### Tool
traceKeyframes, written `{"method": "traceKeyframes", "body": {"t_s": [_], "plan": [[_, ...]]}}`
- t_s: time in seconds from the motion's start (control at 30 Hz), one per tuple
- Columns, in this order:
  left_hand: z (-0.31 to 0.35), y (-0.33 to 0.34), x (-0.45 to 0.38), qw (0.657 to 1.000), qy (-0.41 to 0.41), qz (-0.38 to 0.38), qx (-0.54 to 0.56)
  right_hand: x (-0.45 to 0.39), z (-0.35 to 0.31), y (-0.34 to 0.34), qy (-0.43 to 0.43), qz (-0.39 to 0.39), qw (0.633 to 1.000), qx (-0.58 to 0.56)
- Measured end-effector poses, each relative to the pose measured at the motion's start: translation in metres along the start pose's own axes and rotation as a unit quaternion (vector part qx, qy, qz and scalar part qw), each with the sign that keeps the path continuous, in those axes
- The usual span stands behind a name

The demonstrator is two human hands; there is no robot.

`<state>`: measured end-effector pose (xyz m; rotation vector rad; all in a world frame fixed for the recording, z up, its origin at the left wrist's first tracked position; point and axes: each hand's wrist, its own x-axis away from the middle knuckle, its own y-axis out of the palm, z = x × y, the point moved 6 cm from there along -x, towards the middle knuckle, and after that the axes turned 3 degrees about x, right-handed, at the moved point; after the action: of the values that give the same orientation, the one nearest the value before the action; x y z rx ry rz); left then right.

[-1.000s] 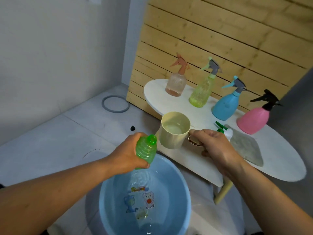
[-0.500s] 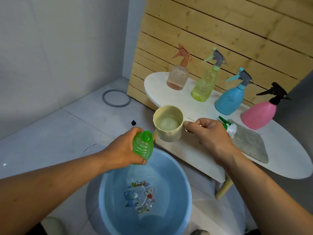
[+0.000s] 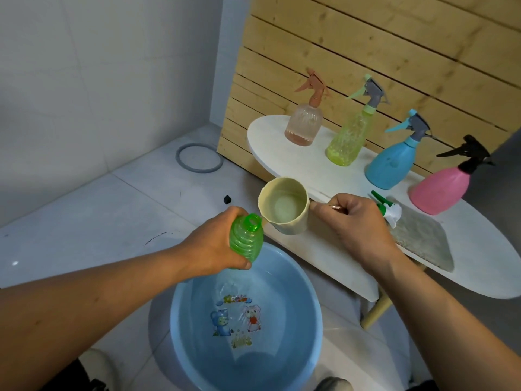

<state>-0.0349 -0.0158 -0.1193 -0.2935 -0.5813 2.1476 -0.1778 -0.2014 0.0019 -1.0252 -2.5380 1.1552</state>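
Green bottle (image 3: 245, 241) gripped by left hand (image 3: 214, 246) fingers; right hand (image 3: 356, 221) fingers hold cup (image 3: 283, 206) handle

green ribbed bottle (image 3: 245, 244), cream cup (image 3: 284, 206), blue basin (image 3: 310, 311)

The cup (image 3: 283, 206) is hanging left of the right hand (image 3: 358, 224) gripping it, lip beside the bottle (image 3: 245, 244) standing in the left hand (image 3: 211, 249); the basin (image 3: 298, 292) is lying below both grips.

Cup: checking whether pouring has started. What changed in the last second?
The right hand brought the cup left, up to the mouth of the bottle; no stream shows. The left hand keeps gripping the bottle over the basin, which stayed put.
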Motion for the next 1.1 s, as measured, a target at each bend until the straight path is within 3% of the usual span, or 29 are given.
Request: {"method": "traceKeyframes", "body": {"t_s": [1.1], "plan": [[-0.001, 0.004, 0.003, 0.999, 0.013, -0.010, -0.047, 0.013, -0.018, 0.000, -0.048, 0.018, 0.997, 0.065]]}}
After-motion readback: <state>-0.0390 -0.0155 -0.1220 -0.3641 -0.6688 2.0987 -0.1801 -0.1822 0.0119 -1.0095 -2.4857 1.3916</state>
